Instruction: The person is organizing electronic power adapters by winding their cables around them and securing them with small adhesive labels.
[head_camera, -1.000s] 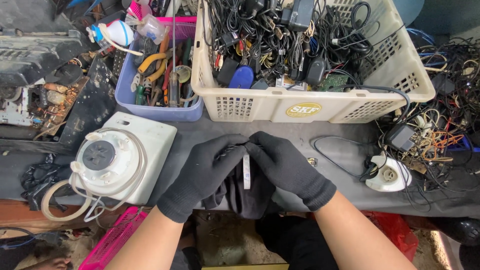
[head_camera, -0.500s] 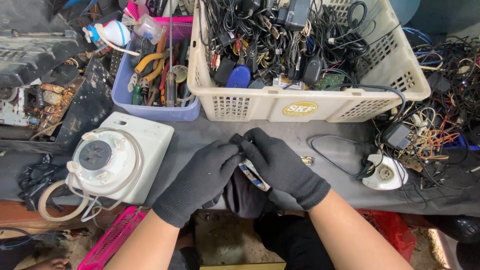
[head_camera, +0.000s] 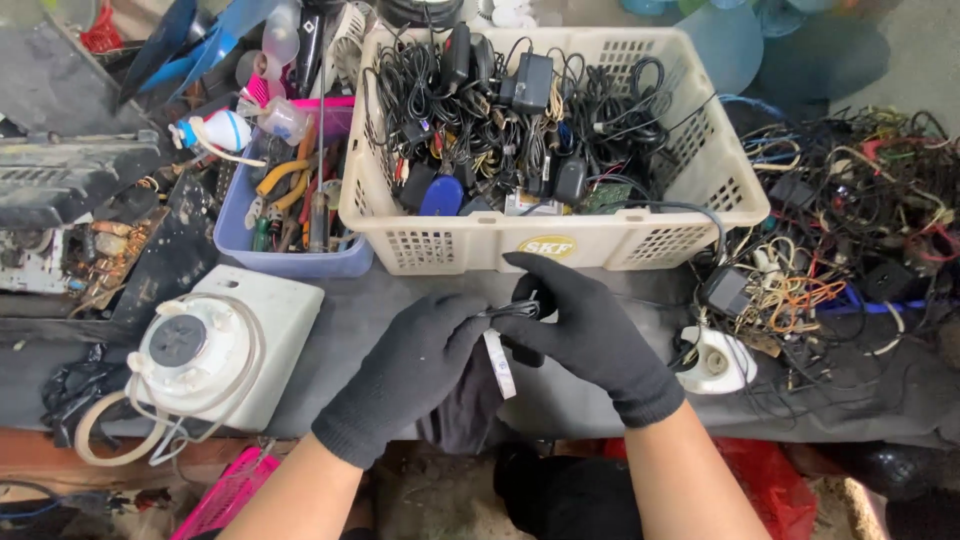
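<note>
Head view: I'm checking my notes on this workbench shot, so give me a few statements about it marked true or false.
1. Both hands wear black gloves. True: left hand, right hand.
2. The hands hold a small dark part with a white strip hanging from it. True.
3. The cream basket is empty. False: it is packed with black cables and adapters.
4. The white round-topped device lies to the right of the hands. False: it lies to their left.
5. The blue bin holds hand tools. True.
6. The right hand rests inside the basket. False: it is in front of it, over the grey table.
</note>
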